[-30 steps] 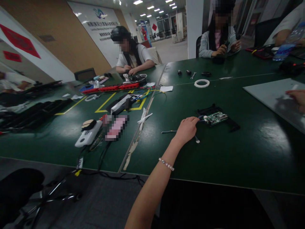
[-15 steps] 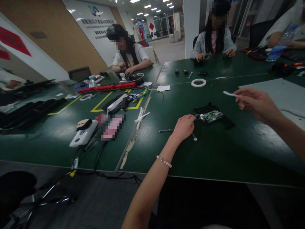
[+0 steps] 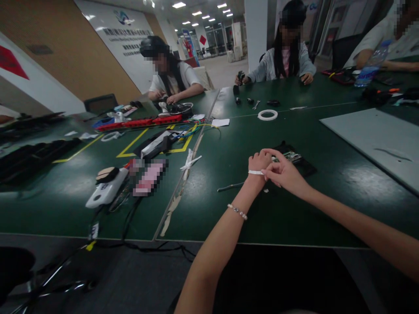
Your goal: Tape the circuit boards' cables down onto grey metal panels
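Note:
My right hand [image 3: 285, 174] pinches one end of a short strip of white tape [image 3: 254, 172], which lies across the back of my left hand [image 3: 258, 162] near the wrist. Closed and knuckles up, the left hand has its fingertips out of sight, so what they hold cannot be made out. Just beyond both hands is a green circuit board [image 3: 293, 155], partly covered by my right fingers, with a black plastic casing [image 3: 307, 167] around it. A thin grey cable [image 3: 229, 187] runs out on the table left of my wrist.
A roll of white tape [image 3: 267, 115] lies farther back, near a small wrench [image 3: 257, 104]. At right is a grey board [image 3: 376, 131]. To the left are a white device [image 3: 106, 188], a phone [image 3: 151, 176] and a red power strip [image 3: 140, 123]. Several people sit around the table.
My right hand has moved left with the tape strip, from above the table's right side to the back of my left hand. The left hand stays by the circuit board.

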`<state>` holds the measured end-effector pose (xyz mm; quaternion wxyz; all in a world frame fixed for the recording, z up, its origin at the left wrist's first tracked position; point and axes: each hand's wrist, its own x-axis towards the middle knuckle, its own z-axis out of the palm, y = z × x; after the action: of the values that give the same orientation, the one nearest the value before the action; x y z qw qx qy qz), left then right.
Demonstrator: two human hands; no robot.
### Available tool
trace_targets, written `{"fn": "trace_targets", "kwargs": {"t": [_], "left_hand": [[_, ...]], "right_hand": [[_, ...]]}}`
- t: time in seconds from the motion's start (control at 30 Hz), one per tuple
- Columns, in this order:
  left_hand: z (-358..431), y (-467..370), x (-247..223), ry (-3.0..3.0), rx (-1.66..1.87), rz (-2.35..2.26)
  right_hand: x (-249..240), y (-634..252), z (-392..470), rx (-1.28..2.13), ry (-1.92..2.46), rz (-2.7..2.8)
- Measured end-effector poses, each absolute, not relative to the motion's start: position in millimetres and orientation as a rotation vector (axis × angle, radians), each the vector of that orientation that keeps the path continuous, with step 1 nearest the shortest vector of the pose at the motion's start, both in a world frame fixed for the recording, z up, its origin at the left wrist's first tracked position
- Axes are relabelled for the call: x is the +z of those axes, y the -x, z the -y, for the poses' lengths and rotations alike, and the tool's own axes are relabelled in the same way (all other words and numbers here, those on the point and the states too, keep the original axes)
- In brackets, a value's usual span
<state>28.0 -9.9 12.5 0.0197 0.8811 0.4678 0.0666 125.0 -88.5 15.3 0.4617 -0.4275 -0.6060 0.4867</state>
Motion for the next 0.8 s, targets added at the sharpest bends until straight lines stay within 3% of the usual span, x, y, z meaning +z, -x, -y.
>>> {"fn": "trace_targets", "kwargs": {"t": [0.57, 0.7, 0.8], "left_hand": [[18.0, -27.5, 2.7, -2.694, 0.266, -1.507], [18.7, -23.1, -0.3, -2.729, 0.348, -1.493], [19.9, -21.6, -2.1, -2.733, 0.430, -1.529]], "right_hand": [[14.0, -133.2, 93.6, 1.014, 1.465, 1.742], [21.5, -164.7, 88.2, 1.087, 1.597, 1.721], [25.1, -221.2, 81.6, 0.921, 1.730, 1.723]]}}
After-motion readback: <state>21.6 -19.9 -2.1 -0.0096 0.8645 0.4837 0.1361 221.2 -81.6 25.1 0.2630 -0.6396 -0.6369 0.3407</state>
